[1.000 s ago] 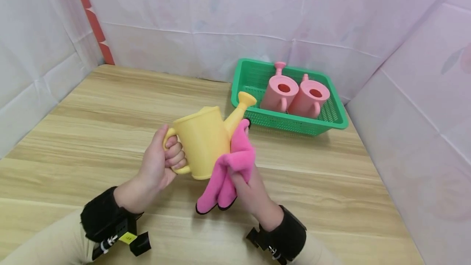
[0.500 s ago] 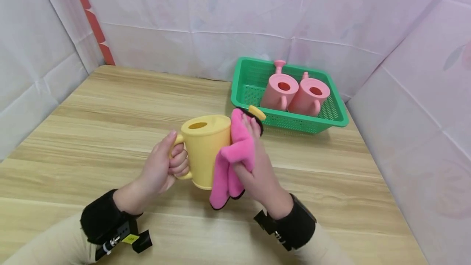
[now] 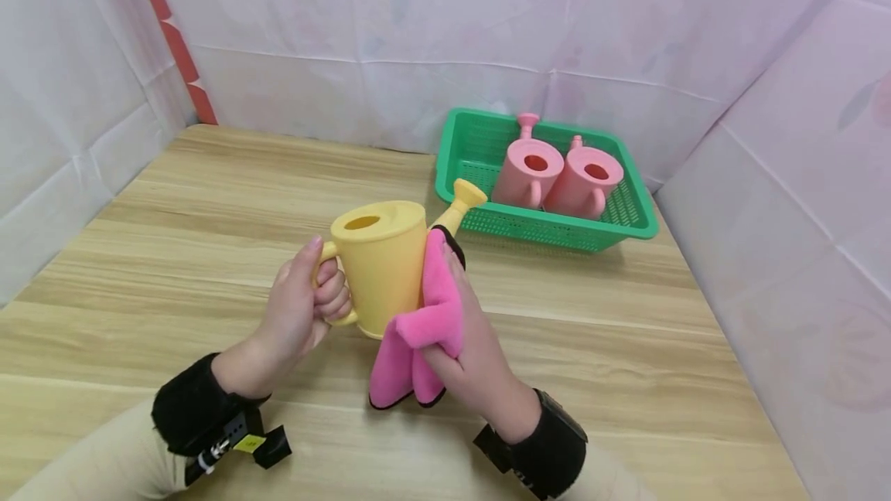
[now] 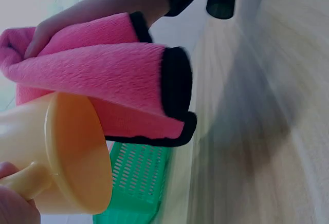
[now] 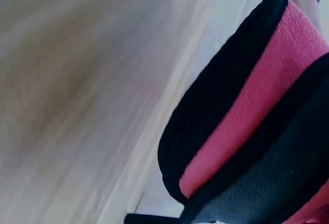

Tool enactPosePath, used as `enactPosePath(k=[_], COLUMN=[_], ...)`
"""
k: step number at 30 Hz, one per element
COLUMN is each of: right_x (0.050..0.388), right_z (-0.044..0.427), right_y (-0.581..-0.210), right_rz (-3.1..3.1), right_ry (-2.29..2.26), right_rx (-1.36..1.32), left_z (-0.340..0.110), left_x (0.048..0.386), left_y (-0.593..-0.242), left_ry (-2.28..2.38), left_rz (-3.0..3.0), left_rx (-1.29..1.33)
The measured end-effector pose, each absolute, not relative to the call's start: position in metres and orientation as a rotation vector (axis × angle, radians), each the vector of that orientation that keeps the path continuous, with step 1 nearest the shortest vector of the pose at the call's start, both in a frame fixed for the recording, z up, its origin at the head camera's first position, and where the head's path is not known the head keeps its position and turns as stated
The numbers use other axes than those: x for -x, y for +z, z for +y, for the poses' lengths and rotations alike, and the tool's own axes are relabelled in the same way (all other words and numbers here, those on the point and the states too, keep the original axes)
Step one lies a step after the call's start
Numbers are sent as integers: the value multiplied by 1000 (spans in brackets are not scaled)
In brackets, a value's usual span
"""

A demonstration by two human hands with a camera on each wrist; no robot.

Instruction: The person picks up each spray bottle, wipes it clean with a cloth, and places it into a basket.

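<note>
My left hand [image 3: 299, 296] grips the handle of a yellow watering can [image 3: 383, 277], which is held above the table; its top opening faces up and its spout points back right. A pink cloth [image 3: 428, 323] with black edging lies against the can's right side, below the spout's rose. My right hand [image 3: 473, 354] holds this cloth, with the thumb over a fold and the fingers behind it. In the left wrist view the cloth [image 4: 103, 70] hangs in folds beside the can's base [image 4: 82, 152]. Cloth [image 5: 267, 106] fills the right side of the right wrist view, hiding the right fingers.
A green basket [image 3: 550, 234] stands at the back right of the wooden table [image 3: 244, 192]. Two pink watering cans [image 3: 525, 176] sit side by side in it. Patterned fabric walls [image 3: 452, 22] enclose the table at the back and sides.
The cloth first moved up over the spout, then back down and left, uncovering the spout's end. The watering can turned and tilted slightly in my left hand, whose grip stayed the same.
</note>
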State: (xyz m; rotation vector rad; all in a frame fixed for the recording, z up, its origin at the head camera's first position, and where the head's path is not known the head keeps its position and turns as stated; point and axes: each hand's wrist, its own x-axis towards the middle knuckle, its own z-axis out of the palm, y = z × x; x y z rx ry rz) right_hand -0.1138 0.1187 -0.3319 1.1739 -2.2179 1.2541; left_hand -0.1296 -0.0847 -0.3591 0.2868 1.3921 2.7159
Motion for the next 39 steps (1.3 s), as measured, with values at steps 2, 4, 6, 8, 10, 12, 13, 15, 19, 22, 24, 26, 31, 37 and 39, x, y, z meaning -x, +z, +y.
enactPosePath(k=[2, 4, 6, 8, 10, 12, 13, 15, 19, 22, 24, 26, 31, 37, 39], right_x=[113, 115, 118, 121, 122, 125, 127, 131, 140, 143, 143, 142, 136, 126, 122], right_z=[122, 125, 123, 122, 122, 123, 126, 132, 143, 146, 146, 144, 135, 119, 118], right_y=[-339, -344, -338, -332, -326, -323, -325, -329, -339, -341, -342, -342, -338, -312, -309], right_rz=[-2241, -2265, -2245, -2214, -2182, -2178, -2189, -2224, -2297, -2318, -2324, -2307, -2247, -2140, -2141], right_ry=[1225, 1224, 1221, 1223, 1223, 1215, 1208, 1191, 1149, 1132, 1126, 1111, 1134, 1286, 1322], right_rx=[-1164, -1141, -1157, -1175, -1187, -1187, -1176, -1134, -1040, -1007, -1008, -1022, -1083, -1216, -1217], left_z=[-86, -86, -86, -86, -86, -85, -85, -84, -83, -82, -82, -82, -82, -81, -82], left_x=[130, 130, 130, 129, 127, 126, 126, 125, 125, 125, 125, 124, 123, 123, 124], left_y=[-358, -357, -356, -356, -356, -356, -356, -356, -356, -356, -357, -358, -360, -362, -363], left_ry=[2719, 2711, 2690, 2664, 2630, 2598, 2582, 2552, 2494, 2469, 2470, 2478, 2505, 2523, 2527], left_rz=[1389, 1387, 1394, 1400, 1404, 1395, 1395, 1383, 1312, 1284, 1294, 1320, 1371, 1440, 1460], left_rx=[-306, -350, -386, -415, -445, -478, -506, -568, -693, -738, -749, -754, -773, -771, -784])
